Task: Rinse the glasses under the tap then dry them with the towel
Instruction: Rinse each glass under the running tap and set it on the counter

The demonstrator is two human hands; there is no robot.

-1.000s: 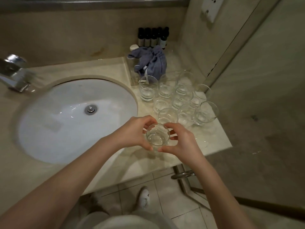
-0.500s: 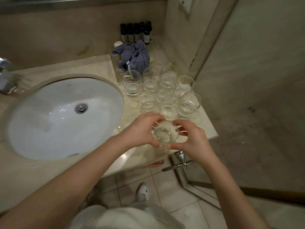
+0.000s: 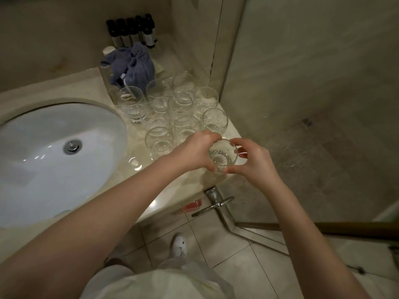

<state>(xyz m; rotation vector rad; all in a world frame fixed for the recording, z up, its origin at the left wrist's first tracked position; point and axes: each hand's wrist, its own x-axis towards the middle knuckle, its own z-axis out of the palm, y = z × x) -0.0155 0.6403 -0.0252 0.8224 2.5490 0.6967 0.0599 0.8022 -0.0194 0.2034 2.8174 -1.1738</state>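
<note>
Over the table's front right corner, left hand point(image 3: 195, 151) and right hand point(image 3: 253, 161) both grip one glass point(image 3: 222, 156), now shifted right beside the cluster. Likely setting it down; towel point(image 3: 131, 64) untouched, tap out of view.

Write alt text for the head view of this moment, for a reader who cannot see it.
Both hands, left hand and right hand, hold one clear glass above the counter's right front corner. Behind it stands a cluster of glasses, with a blue towel and dark bottles at the wall. The white sink lies to the left.
</note>
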